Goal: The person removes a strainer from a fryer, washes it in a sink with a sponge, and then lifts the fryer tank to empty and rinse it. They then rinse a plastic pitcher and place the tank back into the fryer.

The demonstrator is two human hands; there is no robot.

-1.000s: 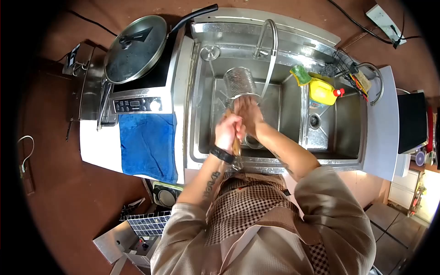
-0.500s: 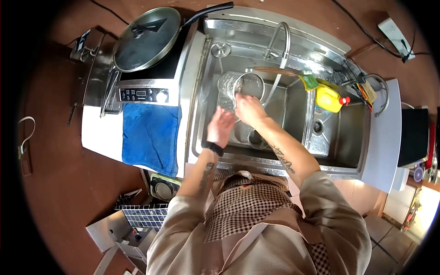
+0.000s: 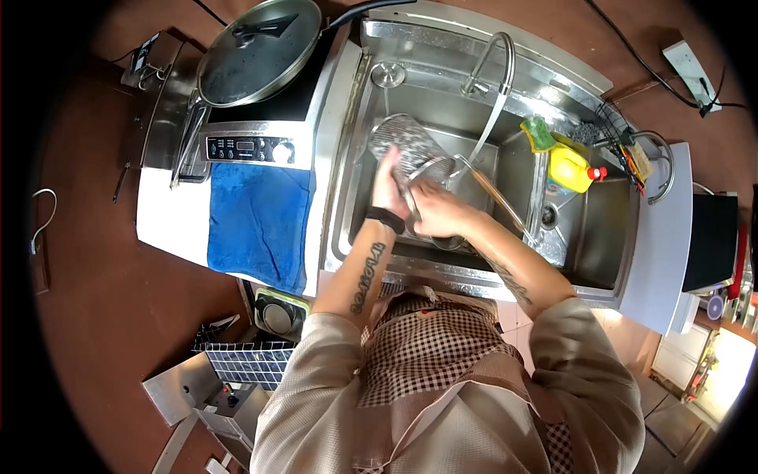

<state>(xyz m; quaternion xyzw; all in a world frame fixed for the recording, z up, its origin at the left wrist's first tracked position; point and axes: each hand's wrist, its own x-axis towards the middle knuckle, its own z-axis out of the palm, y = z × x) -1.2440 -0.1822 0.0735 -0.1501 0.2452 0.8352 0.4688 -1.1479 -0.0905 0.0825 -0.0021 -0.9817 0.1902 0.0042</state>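
A cylindrical wire-mesh strainer [image 3: 407, 142] lies tilted in my hands over the left basin of the steel sink [image 3: 351, 170]. Its long wooden handle [image 3: 499, 193] runs from near the rim down to the right across the basin divider. My left hand [image 3: 390, 186] grips the strainer's near left side, thumb along the mesh. At the rim, my right hand [image 3: 436, 210] holds on with curled fingers partly hidden. Water streams from the curved faucet [image 3: 505, 63] just right of the strainer. A round metal item [image 3: 448, 242] shows partly beneath my right hand.
A yellow bottle [image 3: 568, 167] with a red cap and a green-yellow sponge [image 3: 538, 134] sit near the right basin. To the left are a lidded pan [image 3: 260, 51] on a cooktop [image 3: 249, 148] and a blue cloth [image 3: 259, 225]. A wire rack [image 3: 620, 130] holds utensils at the right.
The strainer has turned onto its side, and its handle has swung from the back of the basin down to the right. My left hand has moved up onto the mesh.
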